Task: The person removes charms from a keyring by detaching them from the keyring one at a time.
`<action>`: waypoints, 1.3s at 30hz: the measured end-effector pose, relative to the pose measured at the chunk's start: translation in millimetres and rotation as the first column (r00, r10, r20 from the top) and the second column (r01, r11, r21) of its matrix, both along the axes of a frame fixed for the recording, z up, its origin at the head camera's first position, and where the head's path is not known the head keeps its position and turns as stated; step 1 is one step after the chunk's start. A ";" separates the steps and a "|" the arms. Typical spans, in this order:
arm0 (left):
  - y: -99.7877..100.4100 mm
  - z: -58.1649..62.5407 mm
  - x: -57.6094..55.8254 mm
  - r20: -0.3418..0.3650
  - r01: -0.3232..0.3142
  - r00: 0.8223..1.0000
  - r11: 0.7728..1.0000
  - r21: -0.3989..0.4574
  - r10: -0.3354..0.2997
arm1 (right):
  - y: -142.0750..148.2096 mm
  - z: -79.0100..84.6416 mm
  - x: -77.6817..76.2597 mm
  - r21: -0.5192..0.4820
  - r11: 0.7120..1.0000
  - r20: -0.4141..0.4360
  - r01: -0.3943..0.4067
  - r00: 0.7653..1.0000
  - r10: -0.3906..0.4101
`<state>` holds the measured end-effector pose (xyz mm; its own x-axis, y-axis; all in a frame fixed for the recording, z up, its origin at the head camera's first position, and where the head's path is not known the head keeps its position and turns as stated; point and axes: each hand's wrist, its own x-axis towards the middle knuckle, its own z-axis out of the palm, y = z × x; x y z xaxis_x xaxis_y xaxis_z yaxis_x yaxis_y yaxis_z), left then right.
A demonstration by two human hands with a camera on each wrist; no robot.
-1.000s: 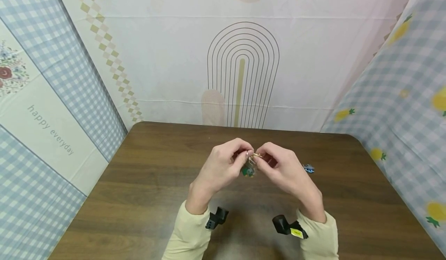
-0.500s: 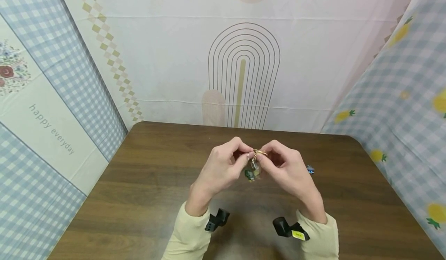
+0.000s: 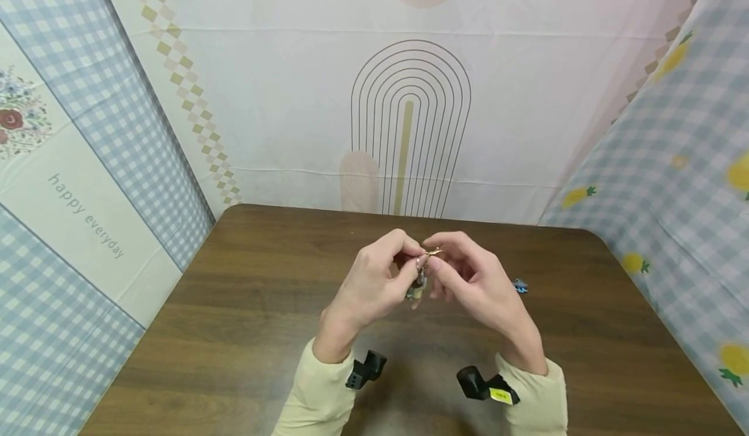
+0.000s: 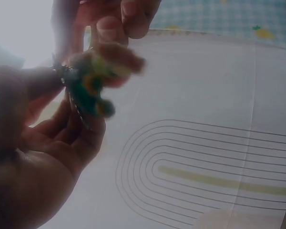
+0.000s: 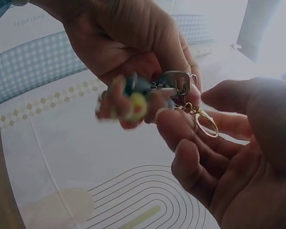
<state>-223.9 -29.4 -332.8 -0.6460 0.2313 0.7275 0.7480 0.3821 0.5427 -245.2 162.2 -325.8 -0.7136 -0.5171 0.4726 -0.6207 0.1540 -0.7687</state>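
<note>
Between the two hands hangs a keychain with a green and yellow charm, metal links and a gold ring. My left hand pinches it by the metal fitting with thumb and forefinger, the charm dangling below. The right hand comes from the other side, its thumb and bent fingers around the gold ring. In the right wrist view the ring lies across the right fingers, close beside the left fingertips. Blurred in the left wrist view, the charm is partly covered by fingers in the head view.
A small blue object lies on the brown wooden table, just beyond the right hand. A white patterned cloth hangs behind the table, with blue checked cloths at the sides. Each wrist carries a black camera.
The charm has swung and turned under the hands. The right forefinger has lifted and shifted left over the ring, while the left hand keeps its pinch almost in place.
</note>
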 end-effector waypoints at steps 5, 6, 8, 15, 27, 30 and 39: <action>-0.4 -0.5 1.2 -0.011 -0.010 1.000 1.000 -0.019 0.009 | 0.5 -1.6 2.2 0.047 0.998 -0.001 0.042 0.999 -0.042; -0.7 -0.5 1.5 -0.010 -0.008 1.000 1.000 -0.023 0.008 | 0.4 -1.7 2.7 0.054 0.997 0.000 0.047 0.999 -0.047; -1.3 -0.6 1.7 -0.005 0.002 1.000 1.000 -0.028 -0.002 | 0.0 -1.5 3.6 0.070 0.996 0.004 0.057 0.998 -0.058; -2.2 0.7 2.8 0.002 0.042 0.999 0.999 -0.023 -0.042 | -4.5 -2.5 5.4 0.055 0.995 -0.056 0.077 0.996 -0.074; -7.7 1.4 7.2 0.060 0.116 0.992 0.992 -0.054 -0.113 | -3.1 -5.2 5.1 0.042 0.994 -0.244 0.101 0.966 -0.088; -9.4 1.4 8.1 0.088 0.137 0.987 0.989 -0.059 -0.132 | -3.0 -5.2 6.6 0.029 0.994 -0.274 0.101 0.958 -0.090; -13.3 -2.0 10.1 0.061 0.092 0.994 0.995 -0.049 -0.089 | -3.4 -2.5 14.7 0.029 0.994 -0.286 0.103 0.954 -0.090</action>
